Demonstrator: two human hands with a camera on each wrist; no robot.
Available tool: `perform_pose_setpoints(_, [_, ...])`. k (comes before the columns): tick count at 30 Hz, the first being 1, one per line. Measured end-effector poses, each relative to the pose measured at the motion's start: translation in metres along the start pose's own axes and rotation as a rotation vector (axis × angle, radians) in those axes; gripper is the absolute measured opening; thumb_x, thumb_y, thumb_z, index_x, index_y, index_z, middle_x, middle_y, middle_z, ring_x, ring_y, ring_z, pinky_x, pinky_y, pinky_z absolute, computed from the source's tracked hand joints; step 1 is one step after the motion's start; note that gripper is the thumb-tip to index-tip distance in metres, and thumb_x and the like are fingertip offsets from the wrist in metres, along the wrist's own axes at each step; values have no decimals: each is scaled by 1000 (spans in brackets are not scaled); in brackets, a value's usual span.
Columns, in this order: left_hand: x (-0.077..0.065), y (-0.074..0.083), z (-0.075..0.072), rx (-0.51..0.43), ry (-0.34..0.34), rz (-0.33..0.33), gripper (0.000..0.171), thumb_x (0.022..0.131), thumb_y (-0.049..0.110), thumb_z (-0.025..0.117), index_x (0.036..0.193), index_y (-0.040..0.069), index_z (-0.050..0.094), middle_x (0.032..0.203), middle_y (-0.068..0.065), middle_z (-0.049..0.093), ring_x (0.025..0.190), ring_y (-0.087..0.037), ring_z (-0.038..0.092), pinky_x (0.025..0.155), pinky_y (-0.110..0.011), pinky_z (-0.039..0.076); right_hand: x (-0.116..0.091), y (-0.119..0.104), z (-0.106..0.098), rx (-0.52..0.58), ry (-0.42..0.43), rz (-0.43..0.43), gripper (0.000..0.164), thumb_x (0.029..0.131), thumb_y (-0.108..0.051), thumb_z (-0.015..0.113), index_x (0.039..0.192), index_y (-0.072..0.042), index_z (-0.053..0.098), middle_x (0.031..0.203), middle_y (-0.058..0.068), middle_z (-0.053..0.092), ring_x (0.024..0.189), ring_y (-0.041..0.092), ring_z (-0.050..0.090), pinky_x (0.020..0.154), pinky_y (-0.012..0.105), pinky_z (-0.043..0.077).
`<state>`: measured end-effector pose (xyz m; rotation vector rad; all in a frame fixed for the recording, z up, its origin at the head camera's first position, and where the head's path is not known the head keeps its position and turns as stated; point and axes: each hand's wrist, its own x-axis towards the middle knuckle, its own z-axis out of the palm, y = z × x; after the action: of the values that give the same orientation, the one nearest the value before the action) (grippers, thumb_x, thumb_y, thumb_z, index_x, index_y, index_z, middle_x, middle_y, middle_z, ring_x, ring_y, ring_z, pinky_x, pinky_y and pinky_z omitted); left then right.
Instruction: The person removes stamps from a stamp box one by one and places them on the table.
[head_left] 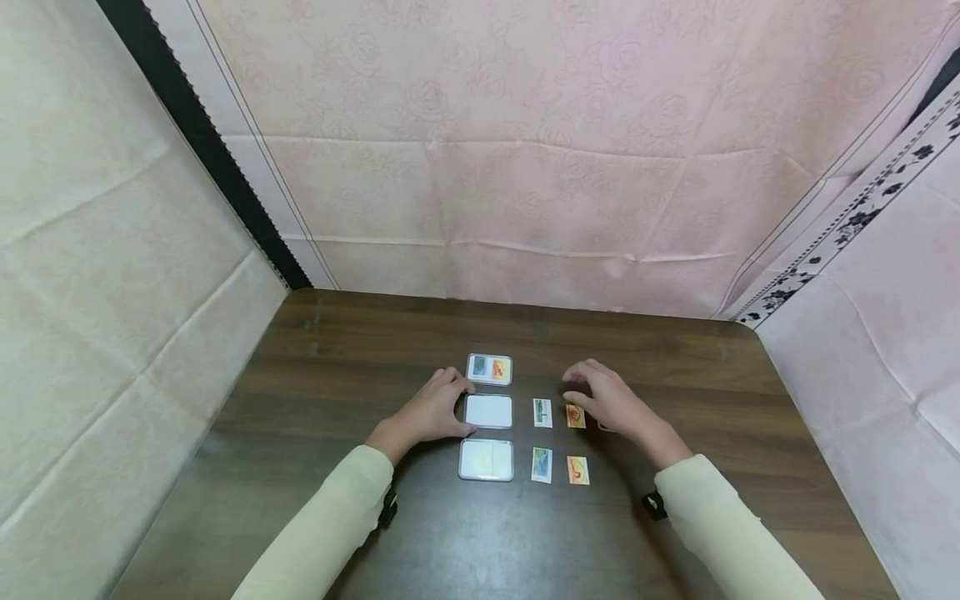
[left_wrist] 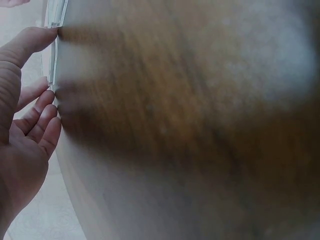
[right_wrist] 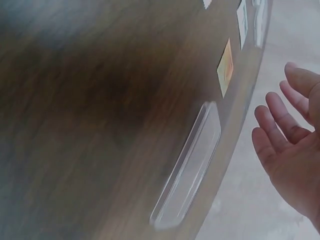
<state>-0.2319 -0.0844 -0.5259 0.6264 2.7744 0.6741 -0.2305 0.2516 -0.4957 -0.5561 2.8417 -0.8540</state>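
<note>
My left hand (head_left: 431, 408) spans the left side of the middle clear plastic case (head_left: 489, 412), thumb at its near corner and fingertips at its far corner. In the left wrist view, the thumb and fingertips of the left hand (left_wrist: 27, 100) meet the table along the case's edge. My right hand (head_left: 611, 400) hovers over an orange stamp (head_left: 575, 417), fingers loosely bent and holding nothing. Left of that stamp lies a green-and-white stamp (head_left: 542, 413). Beneath the right hand, a clear case (right_wrist: 190, 167) appears in the right wrist view, mostly hidden in the head view.
Beyond the middle case lies another case (head_left: 490, 369) with a blue and an orange stamp in it. Nearer lies a whitish case (head_left: 486, 460), with a blue stamp (head_left: 542, 465) and an orange-yellow stamp (head_left: 577, 470) to its right. Cloth curtains (head_left: 487, 192) surround the wooden table (head_left: 337, 350).
</note>
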Motion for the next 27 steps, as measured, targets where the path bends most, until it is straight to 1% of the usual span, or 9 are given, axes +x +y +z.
perform_pose_setpoints(6, [-1, 1, -1, 0, 0, -2, 63, 81, 44, 87, 130, 11, 66, 127, -4, 55, 114, -20, 46, 100, -38, 48, -16, 11, -10, 22, 42, -4, 34, 99, -20, 71, 129, -7, 64, 128, 9, 63, 121, 31, 62, 100, 53, 52])
perform_pose_setpoints(12, [-2, 2, -2, 1, -1, -2, 63, 81, 44, 86, 131, 11, 65, 128, -5, 55, 115, -20, 45, 101, -39, 48, -32, 23, -16, 2, 65, -15, 41, 96, -20, 75, 133, -7, 63, 133, 9, 63, 125, 32, 62, 100, 55, 52])
perform_pose_setpoints(18, [-2, 2, -1, -3, 0, -4, 63, 81, 44, 86, 131, 11, 65, 129, -5, 55, 116, -20, 46, 101, -39, 48, -46, 32, -20, -11, 60, -31, 49, 91, -20, 81, 134, -7, 63, 134, 9, 62, 126, 32, 60, 101, 56, 51])
perform_pose_setpoints(20, [-2, 2, -1, -4, 2, -3, 64, 81, 44, 87, 131, 11, 65, 130, -5, 55, 116, -21, 46, 102, -39, 48, -50, 36, -21, -17, 54, -23, 52, 89, -22, 82, 135, -8, 63, 135, 9, 62, 127, 32, 60, 102, 56, 50])
perform_pose_setpoints(27, [-2, 1, 0, 3, 7, 6, 64, 82, 45, 86, 131, 11, 65, 130, -5, 55, 117, -20, 46, 102, -39, 49, -64, 52, -22, -66, 48, -38, 59, 86, -24, 86, 137, -7, 61, 139, 14, 58, 129, 39, 54, 103, 61, 45])
